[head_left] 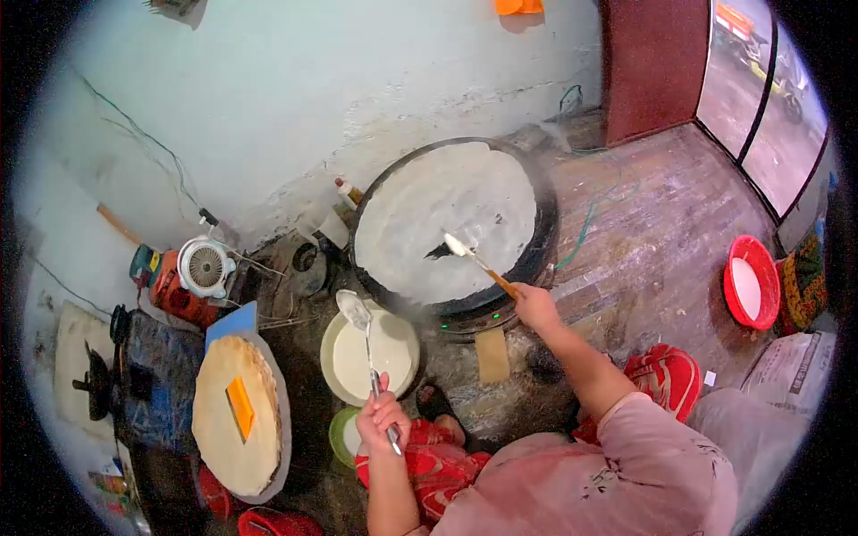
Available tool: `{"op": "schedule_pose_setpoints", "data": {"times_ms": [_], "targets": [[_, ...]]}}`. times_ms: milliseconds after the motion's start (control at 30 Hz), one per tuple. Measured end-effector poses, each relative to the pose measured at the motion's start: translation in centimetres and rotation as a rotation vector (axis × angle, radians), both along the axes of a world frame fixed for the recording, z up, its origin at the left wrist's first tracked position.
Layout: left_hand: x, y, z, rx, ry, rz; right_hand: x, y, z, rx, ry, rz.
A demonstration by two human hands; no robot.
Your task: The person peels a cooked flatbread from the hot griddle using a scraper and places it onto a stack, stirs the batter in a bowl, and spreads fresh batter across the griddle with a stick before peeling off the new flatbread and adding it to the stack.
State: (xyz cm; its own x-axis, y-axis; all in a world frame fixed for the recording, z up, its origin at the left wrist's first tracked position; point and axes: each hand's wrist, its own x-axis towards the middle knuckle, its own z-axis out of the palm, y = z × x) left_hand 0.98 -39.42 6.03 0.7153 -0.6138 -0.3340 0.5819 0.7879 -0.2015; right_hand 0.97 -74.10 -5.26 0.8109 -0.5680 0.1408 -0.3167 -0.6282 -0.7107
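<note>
My left hand (384,417) is closed around the long handle of a metal ladle (355,311). The ladle's batter-coated bowl is over the far rim of a basin of white batter (325,357). My right hand (536,308) grips a wooden-handled spatula (487,268), its broad end coated white. That end rests over a thin sheet of batter (447,201) covering most of a large round black griddle (547,228). Near the spatula tip a dark gap shows through the sheet.
On my left stands a round stack of thin pancakes (214,411) with an orange scraper (240,406) on top. A blower (204,266) sits behind it. A green bowl (344,438) is by my left wrist. Far right is a red basin (737,252) holding white liquid.
</note>
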Motion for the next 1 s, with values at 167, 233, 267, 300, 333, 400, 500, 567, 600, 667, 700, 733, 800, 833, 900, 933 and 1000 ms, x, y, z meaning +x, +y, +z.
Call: {"op": "schedule_pose_setpoints", "data": {"times_ms": [167,233,267,300,333,400,500,567,600,667,700,733,800,833,900,933,1000], "targets": [[-1.0,0.8,0.9,0.217,-0.225,-0.048,-0.5,-1.6,0.0,0.130,-0.070,-0.075],[-1.5,0.6,1.7,0.603,-0.389,-0.129,-0.8,-0.9,-1.9,0.251,0.003,-0.101],[-1.6,0.1,2.0,0.732,-0.433,-0.143,-0.7,0.6,-2.5,0.224,0.003,-0.061],[-1.6,-0.5,2.1,0.760,-0.450,-0.162,-0.6,2.3,-1.5,0.198,0.004,-0.023],[-1.4,-1.0,2.0,0.772,-0.456,-0.178,-0.2,3.9,-0.3,-0.021,0.084,-0.004],[-1.1,-2.3,2.3,0.824,-0.448,-0.202,0.8,4.6,0.0,0.201,0.032,0.034],[-0.2,-3.4,2.0,0.937,-0.455,-0.217,1.3,3.8,0.5,0.377,0.011,-0.060],[0.3,-4.5,2.4,0.990,-0.437,-0.213,0.5,4.3,0.9,0.186,0.058,-0.056],[0.6,-5.1,2.2,1.026,-0.449,-0.206,0.6,5.2,-0.3,0.178,0.071,-0.044],[1.7,-6.4,1.2,1.104,-0.478,-0.228,0.2,7.1,-1.0,0.141,-0.031,0.033],[2.3,-7.3,0.8,1.160,-0.489,-0.239,0.6,7.3,-1.1,0.143,-0.031,0.035],[2.8,-8.1,0.6,1.206,-0.488,-0.247,1.3,7.6,-1.3,0.276,-0.053,0.049],[3.8,-9.3,-0.1,1.239,-0.491,-0.272,2.1,7.2,-1.7,0.293,-0.031,0.043],[4.2,-10.1,-0.3,1.277,-0.490,-0.234,2.0,7.0,-2.1,0.294,-0.033,0.042],[5.8,-10.7,-2.1,1.346,-0.548,-0.287,1.4,6.8,-1.5,0.351,-0.031,-0.058],[6.5,-11.1,-3.1,1.415,-0.600,-0.341,0.6,7.0,-0.6,0.235,0.014,-0.058],[7.3,-12.6,-4.5,1.472,-0.606,-0.302,0.5,8.7,1.0,0.267,0.048,-0.063]]}}
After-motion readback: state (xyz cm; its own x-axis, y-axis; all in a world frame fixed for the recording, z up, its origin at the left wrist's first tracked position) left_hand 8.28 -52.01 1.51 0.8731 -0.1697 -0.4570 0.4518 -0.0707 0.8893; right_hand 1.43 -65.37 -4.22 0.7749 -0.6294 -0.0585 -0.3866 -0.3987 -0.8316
